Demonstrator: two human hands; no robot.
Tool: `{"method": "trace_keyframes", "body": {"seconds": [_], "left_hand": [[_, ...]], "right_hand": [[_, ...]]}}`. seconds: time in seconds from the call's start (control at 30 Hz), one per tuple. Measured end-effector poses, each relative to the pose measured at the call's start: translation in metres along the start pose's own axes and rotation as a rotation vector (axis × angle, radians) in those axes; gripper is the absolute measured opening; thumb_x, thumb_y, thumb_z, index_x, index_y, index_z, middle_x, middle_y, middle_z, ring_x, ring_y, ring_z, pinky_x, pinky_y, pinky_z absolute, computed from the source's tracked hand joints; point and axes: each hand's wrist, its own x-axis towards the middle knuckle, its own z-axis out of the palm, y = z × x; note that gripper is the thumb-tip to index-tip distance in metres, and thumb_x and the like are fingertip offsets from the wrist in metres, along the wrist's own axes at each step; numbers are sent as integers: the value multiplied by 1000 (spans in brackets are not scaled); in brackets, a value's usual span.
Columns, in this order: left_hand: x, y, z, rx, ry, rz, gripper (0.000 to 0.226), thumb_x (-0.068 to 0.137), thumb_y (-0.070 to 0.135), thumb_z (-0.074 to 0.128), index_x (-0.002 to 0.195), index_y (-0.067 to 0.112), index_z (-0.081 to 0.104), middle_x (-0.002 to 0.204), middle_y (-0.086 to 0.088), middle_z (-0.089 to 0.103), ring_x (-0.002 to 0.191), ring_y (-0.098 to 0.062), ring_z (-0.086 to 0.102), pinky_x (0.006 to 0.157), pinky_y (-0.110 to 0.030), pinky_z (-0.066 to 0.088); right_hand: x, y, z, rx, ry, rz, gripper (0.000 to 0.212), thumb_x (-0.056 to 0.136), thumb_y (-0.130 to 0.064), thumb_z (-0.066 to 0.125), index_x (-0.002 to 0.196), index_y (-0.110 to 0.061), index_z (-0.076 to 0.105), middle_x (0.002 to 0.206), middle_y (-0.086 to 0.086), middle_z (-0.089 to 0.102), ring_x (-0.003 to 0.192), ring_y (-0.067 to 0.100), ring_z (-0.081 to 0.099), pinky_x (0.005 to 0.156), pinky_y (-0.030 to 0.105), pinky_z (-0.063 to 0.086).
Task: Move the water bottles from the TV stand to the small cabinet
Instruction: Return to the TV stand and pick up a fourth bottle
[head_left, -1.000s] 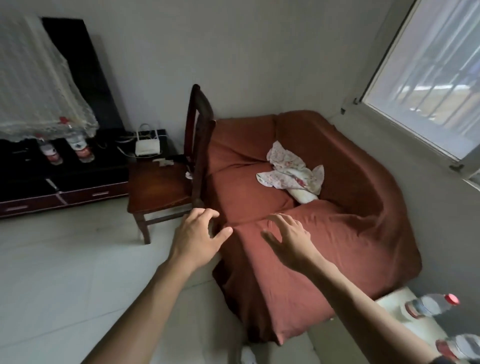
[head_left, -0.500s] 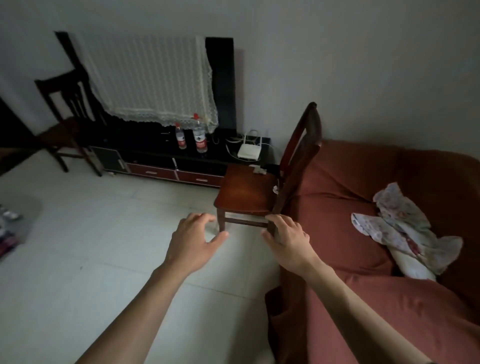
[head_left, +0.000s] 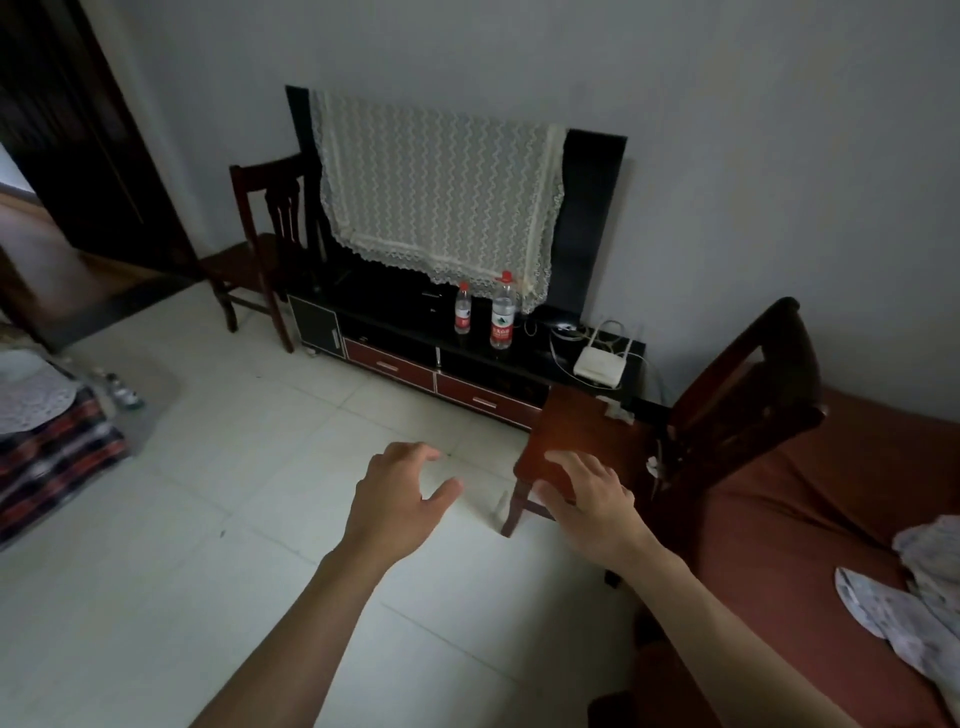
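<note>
Red-capped clear plastic water bottles, small (head_left: 462, 310) & tall (head_left: 503, 313), stand upright on black TV stand (head_left: 524, 358); left hand (head_left: 397, 501) & right hand (head_left: 589, 501) grip spread, empty.

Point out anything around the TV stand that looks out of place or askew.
Two clear plastic water bottles with red caps, a smaller and a taller, stand upright on the black TV stand. A cream lace cloth hangs lopsided over the black TV, leaving its right side bare.

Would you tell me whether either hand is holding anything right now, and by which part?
Nothing is held. The left hand and right hand are both empty, fingers loosely spread; the two water bottles stand untouched on the TV stand.
</note>
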Motion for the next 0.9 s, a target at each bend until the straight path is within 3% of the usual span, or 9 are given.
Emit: {"method": "trace_keyframes", "body": {"seconds": [0.33, 0.6, 0.73, 0.9], "left_hand": [[100, -77, -53, -66, 39, -9, 47, 90, 53, 62, 128, 27, 58, 135, 7, 56, 126, -15, 50, 100, -40, 50], [189, -110, -54, -25, 33, -50, 48, 91, 54, 61, 131, 28, 55, 137, 6, 55, 124, -14, 48, 98, -35, 50], [246, -116, -51, 41, 3, -63, 49, 91, 56, 60, 132, 30, 54, 139, 7, 54, 110, -4, 43, 94, -28, 47], [319, -117, -66, 87, 30, -71, 49, 91, 53, 62, 133, 29, 55, 138, 7, 54, 115, -7, 46, 91, -24, 41]], "right_hand": [[105, -78, 32, -58, -36, -28, 52, 96, -55, 40, 142, -30, 39, 148, -4, 40, 136, 23, 35, 111, 52, 26], [209, -94, 39, -7, -52, -45, 51, 97, -50, 43, 143, -29, 39, 149, -4, 39, 138, 21, 33, 112, 52, 23], [275, -93, 45, 58, -66, -53, 51, 97, -51, 43, 143, -29, 39, 149, -4, 39, 137, 22, 34, 112, 50, 25], [361, -107, 31, 129, -38, -120, 50, 98, -49, 45, 144, -29, 40, 149, -5, 40, 138, 22, 34, 114, 51, 27]]}}
